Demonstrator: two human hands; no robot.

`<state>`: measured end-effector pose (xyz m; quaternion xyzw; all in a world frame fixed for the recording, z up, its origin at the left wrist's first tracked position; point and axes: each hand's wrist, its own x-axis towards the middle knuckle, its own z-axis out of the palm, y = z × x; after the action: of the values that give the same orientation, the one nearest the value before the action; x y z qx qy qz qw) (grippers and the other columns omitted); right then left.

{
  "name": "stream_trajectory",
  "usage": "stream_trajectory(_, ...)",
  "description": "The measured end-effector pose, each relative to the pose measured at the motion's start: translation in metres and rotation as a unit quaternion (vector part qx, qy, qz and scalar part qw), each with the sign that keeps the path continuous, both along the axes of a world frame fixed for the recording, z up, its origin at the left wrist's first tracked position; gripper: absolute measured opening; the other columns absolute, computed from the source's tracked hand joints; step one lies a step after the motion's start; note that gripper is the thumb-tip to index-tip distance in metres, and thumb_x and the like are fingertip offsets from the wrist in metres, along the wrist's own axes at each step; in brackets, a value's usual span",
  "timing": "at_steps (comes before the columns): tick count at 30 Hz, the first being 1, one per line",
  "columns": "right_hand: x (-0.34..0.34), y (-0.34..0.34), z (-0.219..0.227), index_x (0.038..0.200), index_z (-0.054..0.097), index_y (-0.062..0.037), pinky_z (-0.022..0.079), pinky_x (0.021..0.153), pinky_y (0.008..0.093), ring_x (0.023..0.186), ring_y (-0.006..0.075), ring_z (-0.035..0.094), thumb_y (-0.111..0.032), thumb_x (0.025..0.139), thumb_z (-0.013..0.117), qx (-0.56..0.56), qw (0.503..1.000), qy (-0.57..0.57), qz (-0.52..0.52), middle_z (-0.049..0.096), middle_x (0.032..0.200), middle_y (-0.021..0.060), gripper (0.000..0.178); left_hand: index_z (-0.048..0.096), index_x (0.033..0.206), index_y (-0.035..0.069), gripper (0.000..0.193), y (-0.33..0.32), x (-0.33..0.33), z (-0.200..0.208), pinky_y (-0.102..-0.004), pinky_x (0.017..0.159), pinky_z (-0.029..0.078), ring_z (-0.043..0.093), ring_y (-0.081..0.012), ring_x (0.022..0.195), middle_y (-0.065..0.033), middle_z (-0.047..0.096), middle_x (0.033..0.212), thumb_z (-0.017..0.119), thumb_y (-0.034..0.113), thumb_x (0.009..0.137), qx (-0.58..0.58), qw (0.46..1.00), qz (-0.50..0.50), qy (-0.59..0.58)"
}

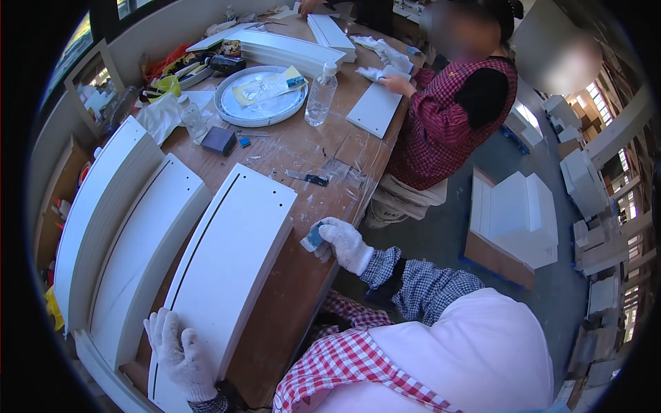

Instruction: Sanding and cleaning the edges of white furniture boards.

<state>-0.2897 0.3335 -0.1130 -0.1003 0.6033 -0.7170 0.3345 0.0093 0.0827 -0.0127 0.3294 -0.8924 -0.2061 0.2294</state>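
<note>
A long white panel (231,255) with a dark groove along one side and small holes at its far end lies on the workbench before me. My left hand (177,351), in a white knit glove, rests on the near part of this panel with its fingers spread. Beyond the panel's right edge, my right hand (346,244), also gloved, grips a small blue sanding block (314,236); its fingers are wrapped around the block. The block appears apart from the panel. To the left lie more white panels (148,248) side by side.
The wooden bench (275,148) carries a utility knife (308,178), a clear bottle (321,96), a round white tray (227,113) and a dark block (219,140). At its right edge a co-worker in a checked apron (454,131) handles another white board (375,110). White pieces (513,217) stand on the floor.
</note>
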Motion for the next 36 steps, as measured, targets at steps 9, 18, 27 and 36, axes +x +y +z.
stream_trajectory(9,-0.002,-0.010,-0.007,0.102,0.060,-0.0047,0.052,0.051,0.0291,0.061,0.0139,0.060,-0.025,0.101,0.045,0.024,0.999,-0.012,-0.024,0.067,0.085,0.0091,0.025,0.065,0.111,-0.004,0.033,0.002,-0.003,0.006,-0.0537,0.119,0.025,0.048,-0.0408,0.129,-0.0171,0.061,0.127,0.058,0.008,0.081,-0.069,0.993,-0.096,-0.005)
stream_trajectory(18,0.002,-0.014,-0.006,0.101,0.061,-0.0050,0.049,0.047,0.0290,0.058,0.0150,0.058,-0.026,0.101,0.046,0.037,0.998,-0.004,-0.054,0.066,0.083,0.0097,0.027,0.063,0.108,-0.003,0.032,0.007,-0.002,0.007,-0.0570,0.117,0.026,0.051,-0.0405,0.123,-0.0174,0.062,0.119,0.060,0.017,0.084,-0.063,0.982,-0.177,0.020)
stream_trajectory(27,-0.001,-0.010,-0.009,0.100,0.064,-0.0039,0.049,0.046,0.0293,0.057,0.0165,0.060,-0.028,0.100,0.048,0.044,0.998,0.005,-0.052,0.065,0.078,0.0106,0.029,0.063,0.103,-0.001,0.029,0.021,-0.006,0.017,-0.0576,0.115,0.028,0.056,-0.0383,0.115,-0.0167,0.063,0.112,0.064,0.020,0.084,-0.054,0.979,-0.198,0.023)
stream_trajectory(36,-0.002,-0.013,-0.012,0.099,0.065,-0.0045,0.049,0.046,0.0272,0.057,0.0143,0.060,-0.030,0.100,0.046,0.042,0.997,0.046,-0.044,0.068,0.080,0.0092,0.032,0.064,0.102,0.000,0.030,0.024,-0.010,0.022,-0.0546,0.114,0.032,0.058,-0.0356,0.112,-0.0142,0.064,0.110,0.068,0.010,0.075,-0.054,0.979,-0.192,0.046)
